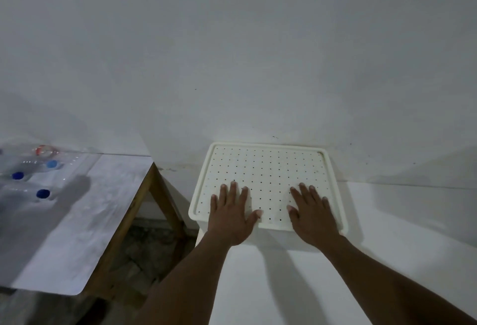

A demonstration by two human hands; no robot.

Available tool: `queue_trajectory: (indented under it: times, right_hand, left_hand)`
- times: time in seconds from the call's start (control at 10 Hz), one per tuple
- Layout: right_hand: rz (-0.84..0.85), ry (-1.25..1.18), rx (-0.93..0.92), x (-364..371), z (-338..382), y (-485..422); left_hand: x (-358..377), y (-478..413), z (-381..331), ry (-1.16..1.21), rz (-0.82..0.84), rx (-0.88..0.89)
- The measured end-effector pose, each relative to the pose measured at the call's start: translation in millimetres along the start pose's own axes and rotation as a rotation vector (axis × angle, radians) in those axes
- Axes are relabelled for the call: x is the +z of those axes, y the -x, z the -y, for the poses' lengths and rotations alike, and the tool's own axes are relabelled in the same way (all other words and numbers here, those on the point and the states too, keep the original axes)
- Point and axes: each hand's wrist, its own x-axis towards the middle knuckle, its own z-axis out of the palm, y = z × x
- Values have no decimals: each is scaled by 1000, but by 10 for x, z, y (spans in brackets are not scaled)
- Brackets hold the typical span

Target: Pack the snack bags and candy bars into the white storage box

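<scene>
The white storage box (265, 167) stands against the wall on a white surface, closed by a perforated cream lid dotted with small holes. My left hand (232, 212) lies flat on the lid's near left part, fingers straight and spread. My right hand (311, 212) lies flat on the near right part in the same way. Neither hand holds anything. No snack bags or candy bars are in view; the box's inside is hidden by the lid.
To the left stands a wooden-legged table (85, 221) with a pale top. Several clear plastic bottles with blue caps (42, 194) lie at its far left. A gap of dark floor (144, 247) separates it from the white surface (387, 234).
</scene>
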Motion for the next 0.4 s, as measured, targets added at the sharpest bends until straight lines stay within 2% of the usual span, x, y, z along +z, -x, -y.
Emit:
queue_trajectory:
  times: [0.2,0.3,0.4]
  right_hand:
    - [177,-188,-101,-598,-84,58]
    - [111,-147,-128,-1094,-126,-98]
    - [-30,-172,-150,-1649,-148,-271]
  left_hand:
    - [-540,-23,-377,128,119,70]
    - [-987,-178,-537,105,67,92]
    - [-1530,-335,-744,-1,-87,197]
